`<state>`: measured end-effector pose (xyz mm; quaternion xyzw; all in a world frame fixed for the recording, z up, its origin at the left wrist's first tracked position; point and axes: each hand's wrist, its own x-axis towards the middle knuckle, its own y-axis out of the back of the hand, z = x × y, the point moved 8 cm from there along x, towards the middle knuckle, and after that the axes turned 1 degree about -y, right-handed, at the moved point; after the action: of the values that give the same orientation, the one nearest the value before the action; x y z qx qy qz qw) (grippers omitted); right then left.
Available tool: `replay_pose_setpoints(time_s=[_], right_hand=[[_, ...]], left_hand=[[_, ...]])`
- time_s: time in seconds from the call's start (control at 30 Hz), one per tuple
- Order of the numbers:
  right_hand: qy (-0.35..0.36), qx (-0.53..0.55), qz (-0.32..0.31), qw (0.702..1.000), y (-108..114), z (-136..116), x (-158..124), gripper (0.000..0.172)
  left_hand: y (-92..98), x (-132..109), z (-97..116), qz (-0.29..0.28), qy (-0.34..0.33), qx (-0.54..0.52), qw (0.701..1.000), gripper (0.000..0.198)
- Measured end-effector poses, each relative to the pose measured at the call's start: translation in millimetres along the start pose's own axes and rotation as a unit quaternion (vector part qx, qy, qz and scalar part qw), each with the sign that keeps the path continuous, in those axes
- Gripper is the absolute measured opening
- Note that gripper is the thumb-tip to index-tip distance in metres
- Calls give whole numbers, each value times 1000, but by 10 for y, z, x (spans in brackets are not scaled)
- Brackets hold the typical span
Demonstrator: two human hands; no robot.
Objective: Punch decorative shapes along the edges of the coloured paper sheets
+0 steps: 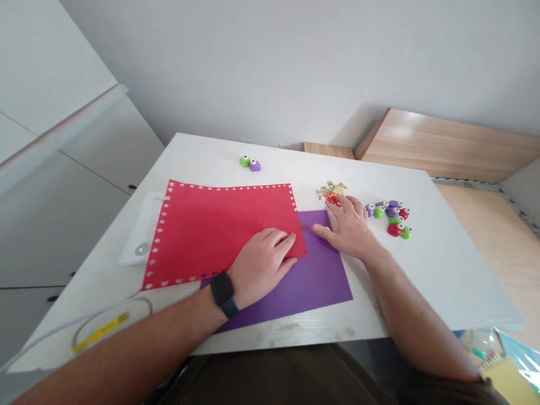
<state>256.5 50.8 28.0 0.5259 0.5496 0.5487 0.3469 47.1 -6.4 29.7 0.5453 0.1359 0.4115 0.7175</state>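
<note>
A red paper sheet (223,219) with small shaped cut-outs along its edges partly covers a purple paper sheet (324,281). My left hand (264,261), a watch on its wrist, rests with bent fingers at the red sheet's lower right edge. Its fingers lie on the red and its thumb is by the edge, over the purple. My right hand (348,228) is open, thumb spread over the purple sheet's upper right edge. Its fingertips reach the near side of a pile of tiny coloured paper pieces (331,190). Nothing shows in its grasp.
Several eyed, punch-like craft tools (394,212) in purple, green and red cluster at right; a green one (244,161) and a purple one (255,165) sit farther back. A white flat device (137,250) lies left, near a cable with a yellow tag (101,332). The white table (434,270) abuts the wall.
</note>
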Motion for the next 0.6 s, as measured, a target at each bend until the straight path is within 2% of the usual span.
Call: replay_pose_setpoints(time_s=[0.33, 0.5, 0.6], right_hand=[[-13, 33, 52, 998, 111, 137, -41, 87], [-9, 71, 77, 994, 138, 152, -36, 71], [-17, 151, 92, 984, 184, 174, -32, 59]], left_hand=[[0, 3, -2, 0, -1, 2, 1000, 39], [5, 7, -14, 1, 2, -10, 1000, 39], [2, 2, -18, 1, 3, -8, 1000, 39]])
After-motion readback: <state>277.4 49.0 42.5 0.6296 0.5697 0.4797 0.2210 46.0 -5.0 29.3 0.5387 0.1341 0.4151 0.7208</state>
